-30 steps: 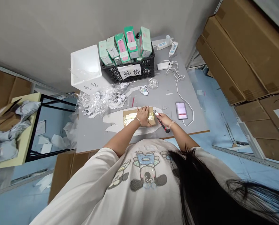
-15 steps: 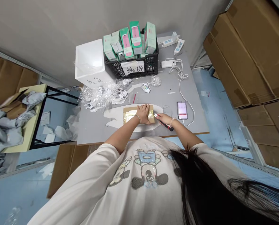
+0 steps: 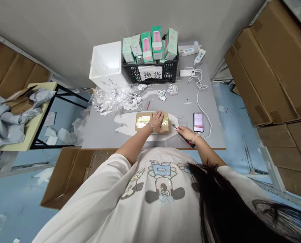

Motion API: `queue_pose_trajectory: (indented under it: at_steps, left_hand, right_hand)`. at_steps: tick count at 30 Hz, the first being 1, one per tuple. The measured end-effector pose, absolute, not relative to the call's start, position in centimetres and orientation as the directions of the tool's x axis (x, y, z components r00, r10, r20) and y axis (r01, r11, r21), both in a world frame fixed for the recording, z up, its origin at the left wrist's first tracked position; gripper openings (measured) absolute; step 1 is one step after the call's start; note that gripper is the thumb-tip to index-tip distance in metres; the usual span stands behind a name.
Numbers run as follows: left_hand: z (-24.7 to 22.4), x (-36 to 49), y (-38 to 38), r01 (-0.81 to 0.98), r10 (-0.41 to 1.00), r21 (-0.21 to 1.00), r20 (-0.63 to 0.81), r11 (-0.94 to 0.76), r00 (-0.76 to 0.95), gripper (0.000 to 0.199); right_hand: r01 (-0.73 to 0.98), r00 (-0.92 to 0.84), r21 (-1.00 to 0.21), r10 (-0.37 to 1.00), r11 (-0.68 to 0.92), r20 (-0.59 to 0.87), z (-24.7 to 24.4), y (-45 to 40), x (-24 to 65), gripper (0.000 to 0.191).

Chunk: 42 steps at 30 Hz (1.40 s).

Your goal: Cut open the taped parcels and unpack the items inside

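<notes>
A small cardboard box [image 3: 139,125], strapped with yellowish tape, lies on a white torn sheet [image 3: 125,119] near the table's front edge. My left hand [image 3: 156,122] rests on its right half with fingers spread flat, pressing on the top. In my right hand [image 3: 187,133] is a black-and-red utility knife [image 3: 191,144]. Its blade points up and left, a short gap to the right of the box.
Crumpled plastic and paper [image 3: 120,99] lie at left. Behind stand a white foam box [image 3: 107,79] and a black crate [image 3: 170,71] of green cartons. A charging phone [image 3: 198,122] lies at right. Stacked cardboard boxes [image 3: 256,74] flank the table; an open carton [image 3: 61,185] sits below.
My right hand has drawn the knife away from the box's right end, to the right and toward me. My left hand stays on the box. The whole view has shifted slightly.
</notes>
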<state>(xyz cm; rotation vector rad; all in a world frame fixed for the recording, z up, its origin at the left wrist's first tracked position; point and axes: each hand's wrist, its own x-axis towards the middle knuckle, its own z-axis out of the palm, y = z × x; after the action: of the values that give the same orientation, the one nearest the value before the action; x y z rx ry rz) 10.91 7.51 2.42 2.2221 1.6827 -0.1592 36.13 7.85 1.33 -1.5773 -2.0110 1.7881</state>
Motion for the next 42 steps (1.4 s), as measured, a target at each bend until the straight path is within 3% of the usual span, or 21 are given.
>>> queue_pose_trajectory:
  at_steps: [3,5,9,13,19,30,36,42]
  left_hand:
    - [1.9,10.0,5.4,0.960,0.932,0.177,-0.254,-0.216,0.257,0.107]
    - [1.4,8.7,3.0,0.973,0.964,0.175,-0.192,-0.149,0.182,0.092]
    - [0.1,5.0,-1.8,0.979,0.995,0.178,-0.049,0.095,-0.087,0.066]
    - [-0.9,2.7,-3.8,0.963,0.984,0.206,0.016,0.172,-0.180,0.049]
    - [-1.3,3.0,-3.3,0.959,0.980,0.215,0.040,0.183,-0.195,0.045]
    - [-1.6,2.9,-4.0,0.957,0.981,0.226,0.020,0.183,-0.193,0.046]
    - [-1.9,2.7,-3.9,0.962,0.982,0.201,0.012,0.185,-0.191,0.045]
    - [-1.9,2.8,-3.9,0.964,0.982,0.190,-0.007,0.185,-0.187,0.048]
  right_hand:
    - [0.789,-0.357,-0.613,0.841,0.039,-0.406,2.7,8.5,36.2,0.031]
    - [0.854,-0.405,-0.467,0.857,0.231,-0.317,3.8,9.2,34.8,0.032]
    - [0.790,-0.610,-0.302,0.729,0.533,-0.310,5.9,10.2,28.6,0.037]
    - [0.658,-0.748,-0.269,0.568,0.703,-0.344,7.0,10.8,20.6,0.037]
    - [0.595,-0.771,-0.231,0.467,0.770,-0.432,7.0,11.1,13.0,0.034]
    - [0.571,-0.748,-0.129,0.448,0.811,-0.490,7.3,10.2,11.8,0.031]
    - [0.612,-0.692,-0.076,0.487,0.787,-0.532,7.3,10.3,15.0,0.033]
    - [0.717,-0.538,0.039,0.588,0.696,-0.605,8.3,11.4,23.9,0.033]
